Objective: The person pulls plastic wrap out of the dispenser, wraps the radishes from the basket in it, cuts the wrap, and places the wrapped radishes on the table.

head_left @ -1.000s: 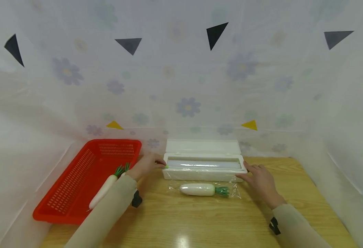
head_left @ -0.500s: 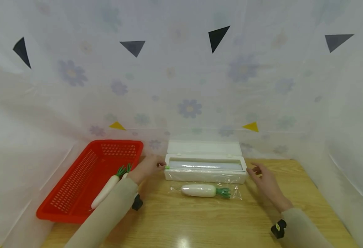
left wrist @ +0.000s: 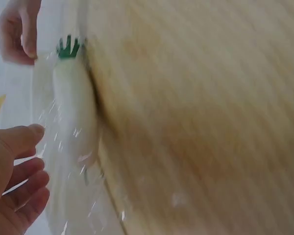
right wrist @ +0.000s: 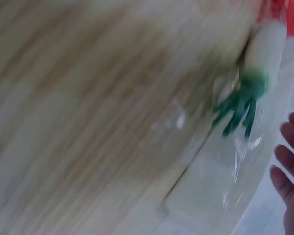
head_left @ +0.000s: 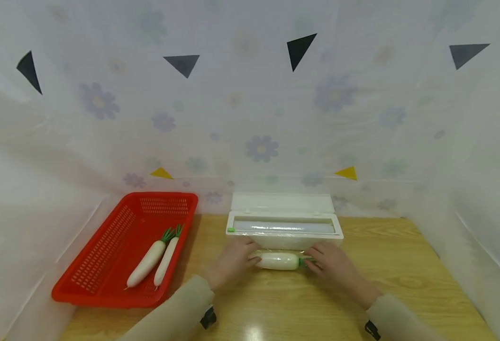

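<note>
A white radish (head_left: 278, 261) with green leaves (right wrist: 240, 103) lies on the wooden table under a sheet of clear cling film (left wrist: 63, 210). My left hand (head_left: 232, 263) is at the radish's root end; in the left wrist view its fingers are loosely bent, thumb apart, beside the film. At the leafy end is my right hand (head_left: 332, 265), fingers relaxed and slightly spread in the right wrist view. Just behind stands a white cling film box (head_left: 284, 243), lid (head_left: 281, 202) up, with the film roll (head_left: 284, 228) inside. Whether the fingertips touch the film is unclear.
To the left, a red plastic basket (head_left: 164, 194) holds two more radishes, one plump (head_left: 146, 264) and one slimmer (head_left: 167, 262). A green slider (head_left: 231, 229) sits at the box's left front edge. A patterned sheet (head_left: 260, 109) hangs behind the table (head_left: 275, 308).
Both hands have left the ends of the film box and come inward and toward the front, to either end of the wrapped radish. The box and basket stay put.
</note>
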### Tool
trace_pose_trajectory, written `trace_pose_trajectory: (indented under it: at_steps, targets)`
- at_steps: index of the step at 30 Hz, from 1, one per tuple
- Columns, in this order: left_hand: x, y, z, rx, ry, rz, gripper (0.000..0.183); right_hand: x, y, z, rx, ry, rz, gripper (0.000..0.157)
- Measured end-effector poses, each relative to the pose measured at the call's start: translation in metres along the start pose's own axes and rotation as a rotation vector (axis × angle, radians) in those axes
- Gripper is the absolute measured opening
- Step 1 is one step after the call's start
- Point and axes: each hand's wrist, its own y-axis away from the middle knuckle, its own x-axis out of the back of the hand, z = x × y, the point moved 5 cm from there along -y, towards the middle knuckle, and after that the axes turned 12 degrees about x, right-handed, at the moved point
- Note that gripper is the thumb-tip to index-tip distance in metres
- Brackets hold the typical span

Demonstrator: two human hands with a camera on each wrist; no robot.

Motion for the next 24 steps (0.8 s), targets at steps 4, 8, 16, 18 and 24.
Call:
trace_pose_trajectory:
  at_steps: [4,8,16,18,24]
  targets:
    - [-0.020,0.000,0.011,0.024,0.002,-0.018,0.024,-0.018,-0.009,-0.015,-0.012,-0.014,-0.157,0.039]
    - [-0.033,0.001,0.017,0.004,-0.070,0.015,0.022,-0.029,-0.012,-0.021,-0.119,-0.038,-0.312,0.055]
    - [-0.045,-0.001,0.016,0.052,-0.124,0.004,0.029,-0.043,-0.016,-0.024,-0.184,0.012,-0.437,0.048]
    - [-0.045,-0.001,0.016,0.056,-0.108,0.009,0.030,-0.044,-0.017,-0.024,-0.164,0.029,-0.414,0.045]
    - [-0.042,0.002,0.014,0.072,-0.012,0.037,0.040,-0.040,-0.021,-0.026,-0.150,0.000,-0.329,0.041]
